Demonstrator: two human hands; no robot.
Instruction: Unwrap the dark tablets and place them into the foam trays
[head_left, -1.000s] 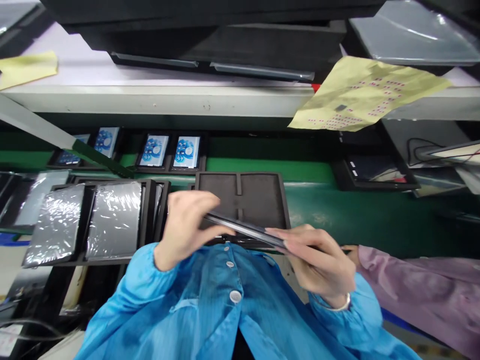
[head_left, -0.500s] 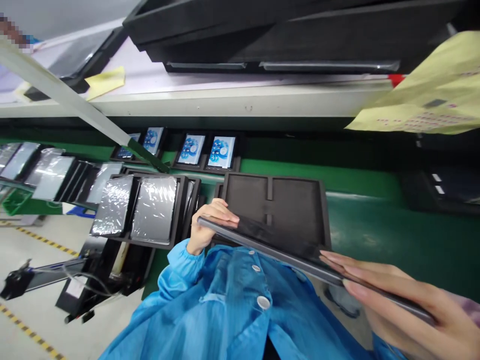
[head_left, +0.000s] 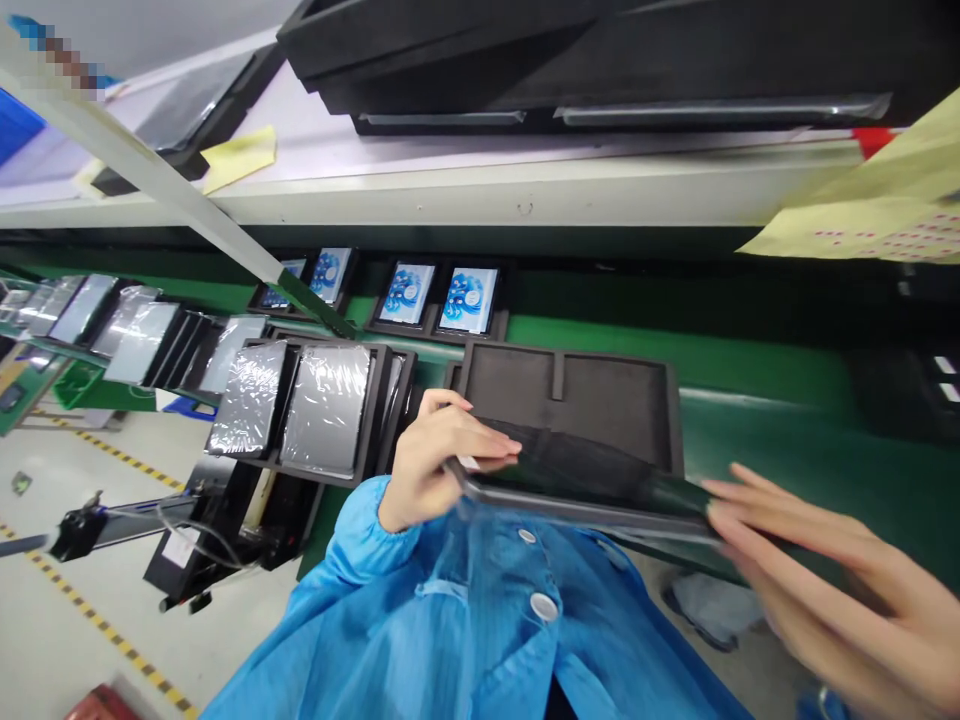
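Observation:
I hold a thin dark tablet (head_left: 592, 480) nearly flat in front of my chest, above the near edge of an empty black foam tray (head_left: 570, 395). My left hand (head_left: 439, 455) pinches the tablet's left end, thumb on top and fingers below. My right hand (head_left: 832, 590) supports the tablet's right end, with its fingers stretched along the edge and blurred by motion. My blue sleeves and coat fill the bottom of the view.
A green conveyor belt (head_left: 750, 420) runs across the view. A black tray with two plastic-wrapped tablets (head_left: 300, 410) sits left of the empty tray. Lit tablets (head_left: 465, 300) stand in a tray behind. A shelf (head_left: 450, 190) with black trays and yellow sheets (head_left: 877, 225) hangs above.
The view has swung left since the first frame. The tablet has levelled out. My left hand now pinches its end from above, and my right hand has slid further right along it.

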